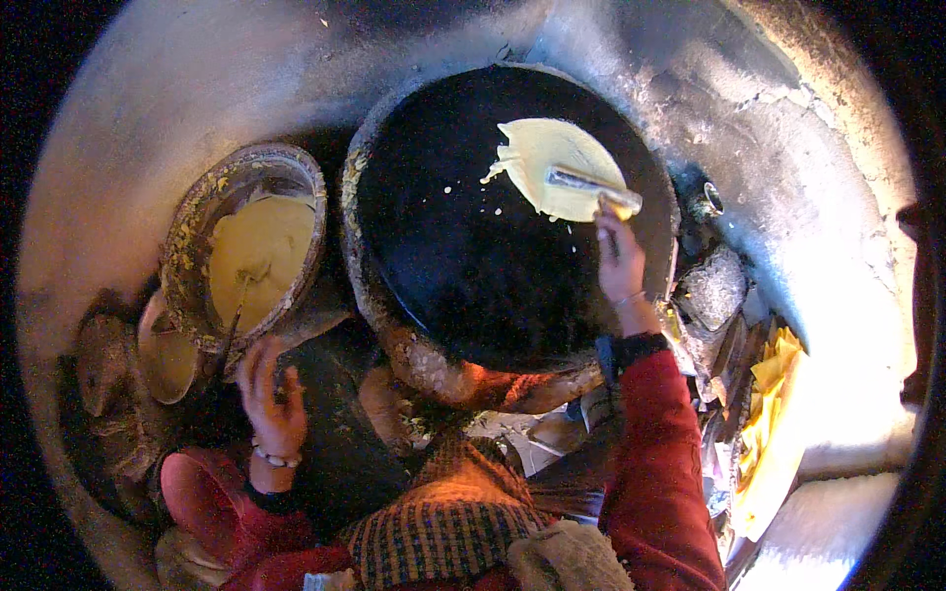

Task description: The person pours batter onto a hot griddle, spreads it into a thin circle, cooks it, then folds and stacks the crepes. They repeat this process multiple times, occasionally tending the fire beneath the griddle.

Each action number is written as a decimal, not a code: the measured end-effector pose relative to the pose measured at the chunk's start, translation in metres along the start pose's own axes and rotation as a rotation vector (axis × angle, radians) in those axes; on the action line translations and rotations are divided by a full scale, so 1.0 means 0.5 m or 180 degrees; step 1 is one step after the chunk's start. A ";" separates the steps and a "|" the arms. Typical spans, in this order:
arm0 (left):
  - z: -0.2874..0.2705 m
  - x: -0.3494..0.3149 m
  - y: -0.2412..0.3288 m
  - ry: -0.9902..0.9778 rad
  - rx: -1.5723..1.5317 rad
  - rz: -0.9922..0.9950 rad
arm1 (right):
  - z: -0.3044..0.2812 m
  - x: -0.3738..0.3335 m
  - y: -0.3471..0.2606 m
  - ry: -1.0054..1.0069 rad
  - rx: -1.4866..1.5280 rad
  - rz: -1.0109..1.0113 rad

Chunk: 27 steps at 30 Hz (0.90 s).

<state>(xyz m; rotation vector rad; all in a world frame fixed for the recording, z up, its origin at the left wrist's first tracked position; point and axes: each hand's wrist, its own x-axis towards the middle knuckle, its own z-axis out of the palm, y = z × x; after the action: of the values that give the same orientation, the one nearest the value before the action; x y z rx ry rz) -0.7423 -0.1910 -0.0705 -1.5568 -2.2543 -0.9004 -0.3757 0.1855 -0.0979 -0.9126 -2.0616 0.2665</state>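
Note:
My right hand (pixel 621 261) is closed on a flat, narrow spreader (pixel 581 181), its long pale edge lying on the batter. Beneath it a pale yellow, uneven oval of batter (pixel 537 148) covers the upper right part of a large round black griddle (pixel 463 276). My left hand (pixel 273 394) is off to the left with its fingers apart and nothing visible in them. It is just below a deep, batter-crusted bowl (pixel 315 212) of yellow batter (pixel 261 241). A ladle (pixel 236 320) stands in that batter, its handle slanting out close to my left hand.
Glowing orange embers or fire (pixel 493 384) show under the griddle's near edge. A smaller bowl (pixel 169 360) is left of the batter bowl. Yellow sheets (pixel 774 414) and sticks lie at the right. A pale curved wall (pixel 769 167) surrounds the griddle.

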 end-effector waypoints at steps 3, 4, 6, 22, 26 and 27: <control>0.028 -0.015 0.021 -0.0265 -0.0349 -0.0141 | -0.002 -0.053 -0.080 -0.0864 -0.1160 0.0164; 0.034 -0.014 0.019 -0.0295 -0.0410 -0.0011 | 0.012 -0.051 -0.106 -0.0740 -0.1618 -0.0420; 0.039 -0.009 0.017 -0.0204 -0.0523 0.0055 | 0.043 -0.032 -0.157 -0.0856 -0.2245 -0.1189; 0.056 0.045 0.011 -0.0765 -0.0581 0.0119 | 0.198 0.474 0.124 -0.0212 0.1833 0.3167; 0.048 0.041 0.018 -0.0790 -0.0521 0.0135 | 0.087 0.327 0.237 0.0857 0.3226 0.2963; 0.045 0.038 0.021 -0.0772 -0.0537 0.0142 | 0.063 0.282 0.243 0.1176 0.3144 0.3100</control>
<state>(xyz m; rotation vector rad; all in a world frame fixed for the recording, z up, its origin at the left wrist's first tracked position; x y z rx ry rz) -0.7374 -0.1603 -0.0744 -1.8742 -2.3449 -0.9574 -0.3912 0.3733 -0.0892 -1.0984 -0.7918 1.3571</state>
